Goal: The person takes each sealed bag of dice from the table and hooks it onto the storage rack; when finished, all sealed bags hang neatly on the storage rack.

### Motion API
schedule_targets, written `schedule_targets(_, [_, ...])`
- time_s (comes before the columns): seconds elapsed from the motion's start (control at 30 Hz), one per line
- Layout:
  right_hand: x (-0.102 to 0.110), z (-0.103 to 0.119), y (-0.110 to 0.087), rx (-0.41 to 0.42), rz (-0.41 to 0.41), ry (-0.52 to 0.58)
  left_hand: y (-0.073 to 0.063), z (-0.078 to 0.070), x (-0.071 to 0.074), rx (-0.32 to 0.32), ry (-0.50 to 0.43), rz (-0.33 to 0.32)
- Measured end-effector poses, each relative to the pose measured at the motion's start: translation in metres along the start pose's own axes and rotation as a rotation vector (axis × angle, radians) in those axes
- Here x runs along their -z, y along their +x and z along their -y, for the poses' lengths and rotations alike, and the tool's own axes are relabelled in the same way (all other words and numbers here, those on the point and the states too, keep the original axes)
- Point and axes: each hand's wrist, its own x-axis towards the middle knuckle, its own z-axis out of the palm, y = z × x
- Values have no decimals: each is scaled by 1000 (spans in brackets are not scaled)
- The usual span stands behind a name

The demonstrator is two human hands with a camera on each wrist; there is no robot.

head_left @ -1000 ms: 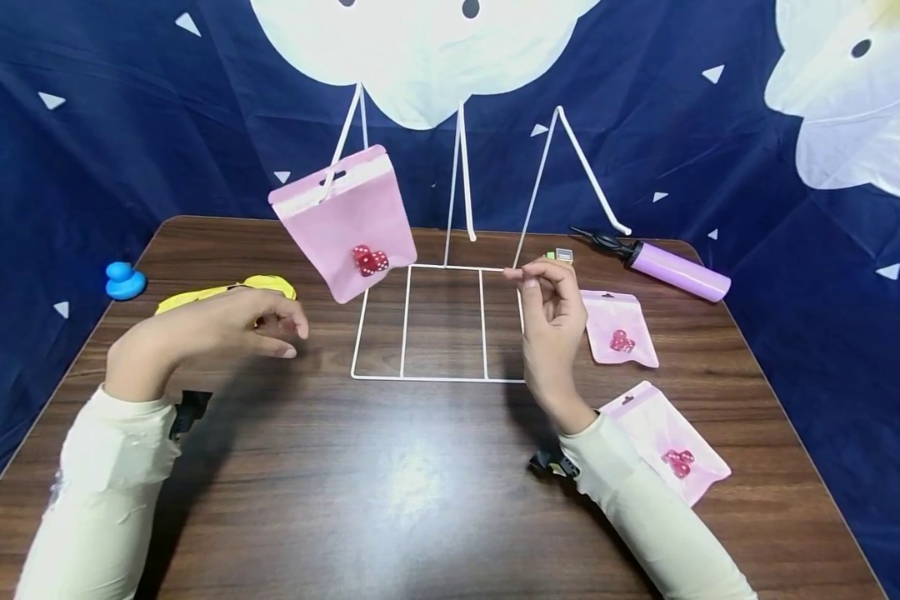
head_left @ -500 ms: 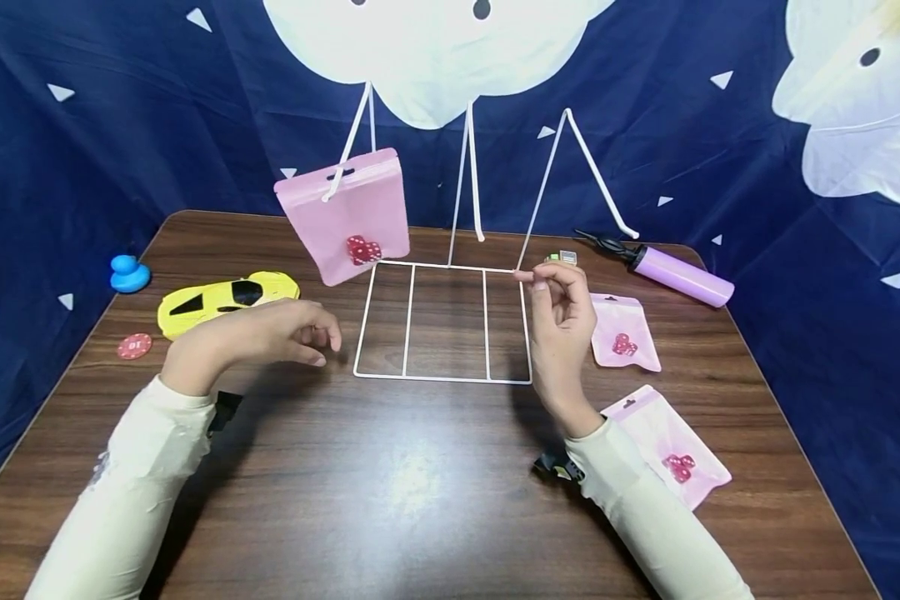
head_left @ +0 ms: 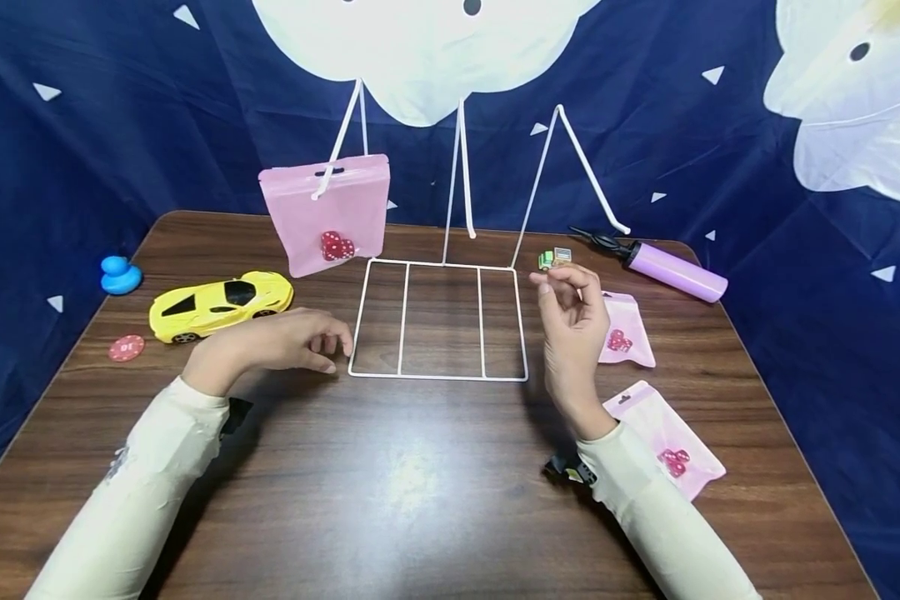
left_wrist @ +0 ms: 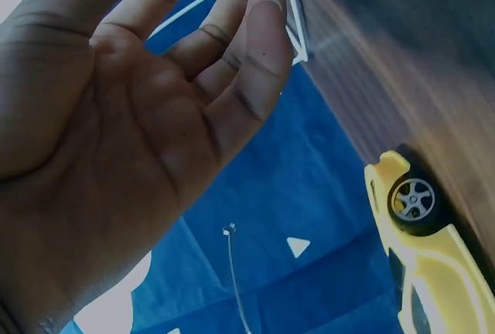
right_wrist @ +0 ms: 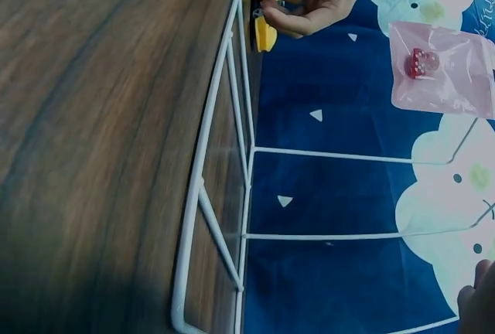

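A pink zip bag (head_left: 324,212) with red dice (head_left: 336,246) in it hangs by its slot from the left hook of a white wire rack (head_left: 438,377). My left hand (head_left: 292,340), loosely curled and holding nothing, hovers by the rack's left front corner; its empty palm faces the left wrist view. To the right of the rack is my right hand (head_left: 576,342), also empty with relaxed fingers. It partly covers a second pink bag (head_left: 628,321) with dice. A third pink bag (head_left: 656,425) lies nearer, partly behind the right forearm.
A yellow toy car (head_left: 221,307), a blue rubber duck (head_left: 121,275) and a red poker chip (head_left: 126,347) are at the left. At the back right lie a purple hand pump (head_left: 675,269) and a small green toy (head_left: 546,259). The other two hooks stick up and forward.
The hanging bag has swung from a tilt to nearly level. My left hand has moved right, from over the toy car to the rack's edge. My right hand has shifted slightly right.
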Motion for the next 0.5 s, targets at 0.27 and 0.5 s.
schedule_targets(0.27, [4, 3, 0, -21, -16, -21, 7, -1, -3, 18, 22, 15])
schedule_targets(0.5, [14, 4, -2, -35, -22, -52, 9, 2, -8, -15, 17, 13])
